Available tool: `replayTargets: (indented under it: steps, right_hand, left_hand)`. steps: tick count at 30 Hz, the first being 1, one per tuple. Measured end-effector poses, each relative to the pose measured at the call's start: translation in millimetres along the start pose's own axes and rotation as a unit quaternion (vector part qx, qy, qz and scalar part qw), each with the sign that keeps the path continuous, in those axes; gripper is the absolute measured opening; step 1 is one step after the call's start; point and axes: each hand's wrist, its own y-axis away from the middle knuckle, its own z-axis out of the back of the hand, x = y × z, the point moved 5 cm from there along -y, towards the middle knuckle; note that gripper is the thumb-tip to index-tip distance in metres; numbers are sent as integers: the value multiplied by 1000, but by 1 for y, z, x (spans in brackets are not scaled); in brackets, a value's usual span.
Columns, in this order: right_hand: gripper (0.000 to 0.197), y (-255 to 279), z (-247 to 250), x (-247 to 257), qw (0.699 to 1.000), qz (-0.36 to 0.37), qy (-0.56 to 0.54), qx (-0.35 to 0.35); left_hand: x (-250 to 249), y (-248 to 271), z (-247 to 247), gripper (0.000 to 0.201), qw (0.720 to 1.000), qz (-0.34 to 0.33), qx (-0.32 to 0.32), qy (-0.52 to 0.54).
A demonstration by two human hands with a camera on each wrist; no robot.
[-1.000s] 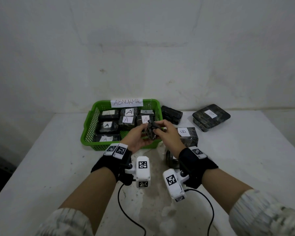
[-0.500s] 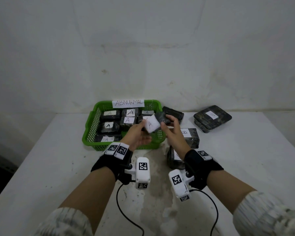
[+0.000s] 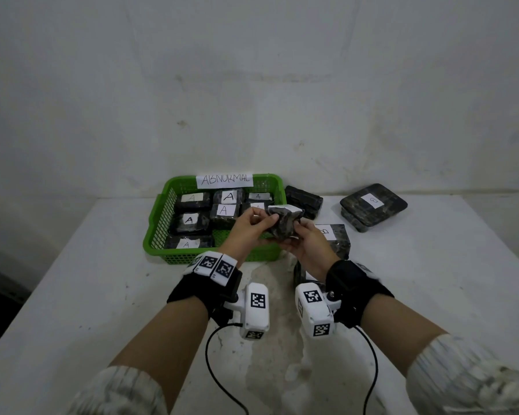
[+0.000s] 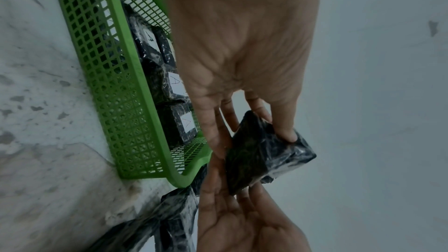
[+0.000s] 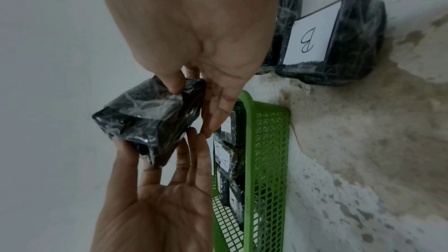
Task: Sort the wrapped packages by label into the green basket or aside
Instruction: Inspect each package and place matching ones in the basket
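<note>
1. A pale, stained table (image 3: 72, 295) stands against a bare whitish wall (image 3: 252, 70), with the green basket (image 3: 159, 223) at its far edge.
2. Both hands hold one wrapped package (image 3: 283, 223) in the air above the basket's near right corner. The left hand (image 3: 246, 227) pinches one end with thumb over and fingers under; the right hand (image 3: 309, 241) grips the other end the same way.
3. Half a second ago a white label on this package faced the head camera. Now it has been rolled so that dark wrap shows, with only a white edge along the top.
4. Probably the label is being checked, so the package's destination is not yet settled.
5. Its letter cannot be read in any view; both wrist cameras show only shiny black film.
6. Outward: the packages in the basket (image 3: 189, 220) show "A", under a sign (image 3: 224, 180) that seems to read "ABNORMAL".
7. Aside on the table, a package marked B (image 5: 327, 35) lies near the right hand; another (image 3: 373, 205) lies farther right, its mark too small to be sure of.
8. A package below the right wrist (image 3: 300, 272) is largely hidden.
</note>
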Motion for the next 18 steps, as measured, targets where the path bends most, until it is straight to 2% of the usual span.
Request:
replayTargets:
  steps: [3,6,9,15,18]
  right_hand:
    - [31,0,-1,-6,1000,-15,-1,11]
    - [20,2,-3,-9,999,-31,0,34]
    - [20,2,-2,-14,999,-31,-1,39]
    - [19,-4,1,-11,999,-19,-37,16]
    - [19,-3,-3,-10,999,-25,-40,24]
  left_hand:
    - [1,-2,4,16,999,-20,-21,-22]
    - [0,-1,7,17,998,-43,-32,-44]
    - [-1,0,9,16,997,-44,-34,-56]
    - [-2,4,9,28,998,-30,8,46]
    - [-4,5,8,30,998,-48,2,42]
